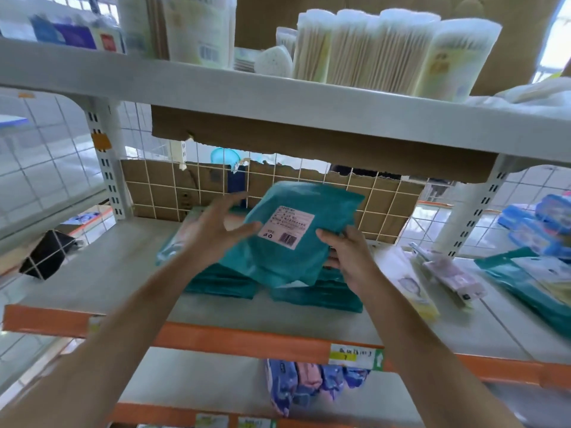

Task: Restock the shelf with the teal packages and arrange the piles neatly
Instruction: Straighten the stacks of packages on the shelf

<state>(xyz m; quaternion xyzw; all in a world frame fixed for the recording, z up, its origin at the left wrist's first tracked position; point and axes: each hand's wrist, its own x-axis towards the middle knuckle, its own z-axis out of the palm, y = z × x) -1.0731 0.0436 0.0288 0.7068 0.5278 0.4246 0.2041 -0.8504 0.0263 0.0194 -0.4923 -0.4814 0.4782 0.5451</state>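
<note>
A person stands at a store shelf point(102, 273) with both bare arms reaching in. The right hand point(346, 251) grips a teal package point(296, 230) by its lower right edge, thumb on top and fingers curled underneath. The package is lifted and tilted above the shelf, and a white label point(285, 227) with a barcode faces up. The left hand point(216, 230) is open with fingers spread at the package's left edge; motion blur hides whether the thumb touches it. Directly beneath lie two low piles of the same teal packages, a left pile point(222, 281) and a right pile point(321, 293), side by side in the middle of the shelf. An orange strip point(216, 336) runs along the shelf's front edge and carries a yellow and green price tag point(355, 355). Behind the piles, torn cardboard point(154, 186) sits against a white wire grid. To the right lie flat packets point(448, 273). The shelf above holds packs of cotton swabs point(386, 50). The shelf below shows purple and pink packs point(309, 381).
</note>
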